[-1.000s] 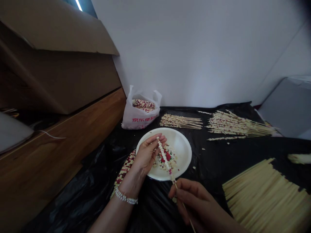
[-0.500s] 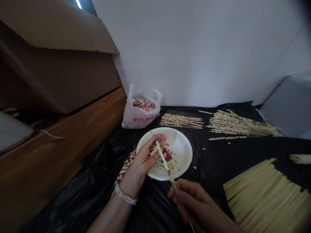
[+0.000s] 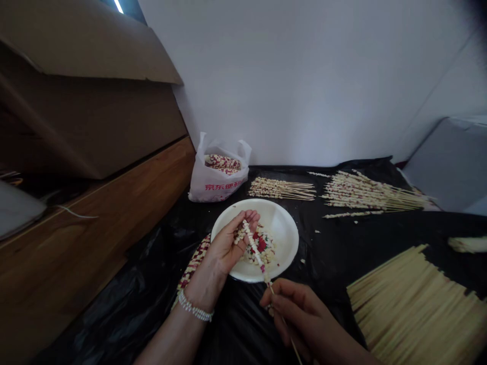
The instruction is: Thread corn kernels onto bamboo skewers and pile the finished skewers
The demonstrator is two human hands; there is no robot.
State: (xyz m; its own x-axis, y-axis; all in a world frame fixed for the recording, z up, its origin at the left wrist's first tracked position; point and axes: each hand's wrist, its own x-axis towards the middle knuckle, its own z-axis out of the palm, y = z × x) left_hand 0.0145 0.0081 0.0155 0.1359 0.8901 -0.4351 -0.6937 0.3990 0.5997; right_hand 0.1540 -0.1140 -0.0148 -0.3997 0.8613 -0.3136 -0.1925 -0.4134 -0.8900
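A white bowl (image 3: 287, 238) holds loose corn kernels (image 3: 268, 251) over a red pattern. My left hand (image 3: 232, 241), a beaded bracelet at its wrist, is cupped over the bowl's left side with kernels in its palm, and its fingers touch the upper end of a threaded skewer (image 3: 252, 242). Pale kernels and a few purple ones line that skewer's upper part. Below the bowl's lower rim, my right hand (image 3: 291, 309) pinches the bare lower part of the same stick. Speckled corn cobs (image 3: 194, 263) lie partly hidden behind my left forearm.
Behind the bowl are a white plastic bag (image 3: 218, 185) of cobs and two piles of threaded skewers (image 3: 266, 187) (image 3: 357, 192). Bare sticks (image 3: 414, 304) lie at the right on black sheeting (image 3: 323, 258). A cardboard box (image 3: 95, 116) stands at the left.
The whole view has shifted slightly, moving the scene a little to the left. Both hands keep nearly the same hold on the skewer.
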